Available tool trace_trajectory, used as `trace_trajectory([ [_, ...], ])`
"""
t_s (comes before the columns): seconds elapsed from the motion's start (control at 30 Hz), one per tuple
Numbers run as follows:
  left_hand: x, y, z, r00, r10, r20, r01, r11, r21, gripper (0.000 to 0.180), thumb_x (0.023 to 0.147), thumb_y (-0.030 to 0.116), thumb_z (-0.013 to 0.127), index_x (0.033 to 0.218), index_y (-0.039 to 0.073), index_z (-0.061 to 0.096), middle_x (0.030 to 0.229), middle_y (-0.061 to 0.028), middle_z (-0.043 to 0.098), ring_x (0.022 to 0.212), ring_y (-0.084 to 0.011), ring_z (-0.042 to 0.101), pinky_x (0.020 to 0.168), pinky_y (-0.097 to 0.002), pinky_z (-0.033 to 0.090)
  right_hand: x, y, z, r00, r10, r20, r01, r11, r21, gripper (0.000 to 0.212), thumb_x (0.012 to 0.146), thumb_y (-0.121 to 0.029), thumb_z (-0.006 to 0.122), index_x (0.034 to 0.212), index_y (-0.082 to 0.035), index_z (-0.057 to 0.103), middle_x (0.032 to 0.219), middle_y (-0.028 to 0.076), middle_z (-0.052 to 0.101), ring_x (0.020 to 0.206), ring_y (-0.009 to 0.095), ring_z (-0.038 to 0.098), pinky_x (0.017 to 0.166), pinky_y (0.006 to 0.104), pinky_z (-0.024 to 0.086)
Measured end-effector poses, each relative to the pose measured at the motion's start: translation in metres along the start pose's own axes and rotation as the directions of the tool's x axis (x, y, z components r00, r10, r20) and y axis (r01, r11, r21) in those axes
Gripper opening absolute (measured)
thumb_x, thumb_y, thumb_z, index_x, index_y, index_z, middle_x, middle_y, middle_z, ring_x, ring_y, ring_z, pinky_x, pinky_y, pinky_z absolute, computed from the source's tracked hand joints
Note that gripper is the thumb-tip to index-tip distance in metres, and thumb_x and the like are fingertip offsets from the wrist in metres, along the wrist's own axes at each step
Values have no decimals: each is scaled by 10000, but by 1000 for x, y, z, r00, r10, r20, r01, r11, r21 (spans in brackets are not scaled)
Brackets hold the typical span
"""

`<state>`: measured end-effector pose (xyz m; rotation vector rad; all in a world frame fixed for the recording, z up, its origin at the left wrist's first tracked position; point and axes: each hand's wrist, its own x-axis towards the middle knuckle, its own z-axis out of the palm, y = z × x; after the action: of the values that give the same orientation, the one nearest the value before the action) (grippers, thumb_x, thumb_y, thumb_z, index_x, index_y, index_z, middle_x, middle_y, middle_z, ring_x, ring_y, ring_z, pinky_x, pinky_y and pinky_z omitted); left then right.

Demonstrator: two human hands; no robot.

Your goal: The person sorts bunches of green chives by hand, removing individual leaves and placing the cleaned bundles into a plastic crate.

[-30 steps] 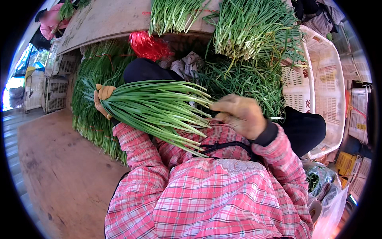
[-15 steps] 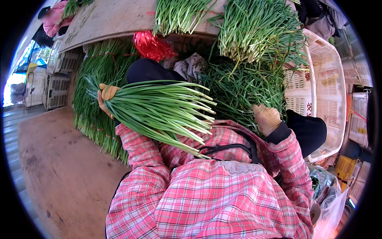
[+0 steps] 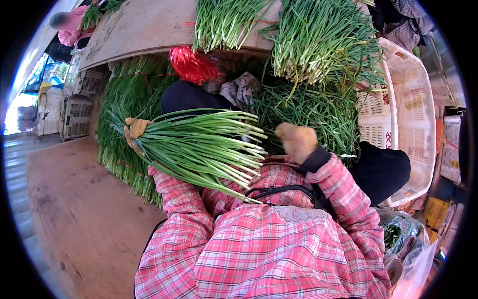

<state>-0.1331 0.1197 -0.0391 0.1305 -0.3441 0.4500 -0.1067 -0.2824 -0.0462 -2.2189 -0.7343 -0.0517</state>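
Observation:
My left hand point(image 3: 135, 130), in a tan glove, is closed round the leafy end of a bunch of garlic chives point(image 3: 199, 144). The bunch lies sideways above my lap, its pale cut ends fanned out to the right. My right hand point(image 3: 297, 141), gloved too and a little blurred, hovers just right of those ends without touching them. Its fingers are curled in; whether anything is between them is hidden. Behind it spreads a heap of loose green leaves and stalks point(image 3: 318, 112).
Tied chives point(image 3: 129, 94) are stacked at left, beside a brown board point(image 3: 89, 214). On the wooden table point(image 3: 149, 25) ahead lie more chives point(image 3: 323, 45); red plastic strips point(image 3: 191, 65) hang at its edge. A white crate point(image 3: 411, 114) stands right. Another person point(image 3: 72, 32) sits far left.
My right hand has moved left from the loose heap toward the cut ends of the bunch. My left hand still holds the chives in nearly the same place.

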Motion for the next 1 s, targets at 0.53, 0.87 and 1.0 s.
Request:
trace_trajectory([
  [0.53, 14, 11, -8, 995, -82, 51, 83, 996, -17, 304, 955, 158, 396, 1096, -94, 490, 604, 40, 414, 561, -70, 407, 620, -230, 395, 39, -26, 23, 993, -117, -34, 115, 991, -67, 21, 762, -70, 615, 778, -82, 608, 745, 80, 626, 678, 266, 619, 595, 344, 494],
  [0.87, 13, 4, -3, 998, -50, 32, 52, 997, -62, 302, 954, 163, 407, 1087, -93, 496, 587, 43, 416, 547, -65, 412, 590, -223, 400, 41, -34, 18, 970, -69, 234, 77, 997, -26, 332, 849, -299, 605, 1026, -19, 591, 935, 170, 634, 904, 338, 604, 804, 407, 473],
  [1.0, 11, 2, 7, 1000, -26, -1, 26, 997, -67, 311, 950, 169, 412, 1094, -97, 484, 588, 39, 423, 544, -68, 413, 588, -221, 400, 39, -40, 28, 961, -22, 277, 11, 999, 44, 263, 846, -265, 578, 937, -18, 569, 820, 173, 618, 791, 367, 607, 692, 427, 495],
])
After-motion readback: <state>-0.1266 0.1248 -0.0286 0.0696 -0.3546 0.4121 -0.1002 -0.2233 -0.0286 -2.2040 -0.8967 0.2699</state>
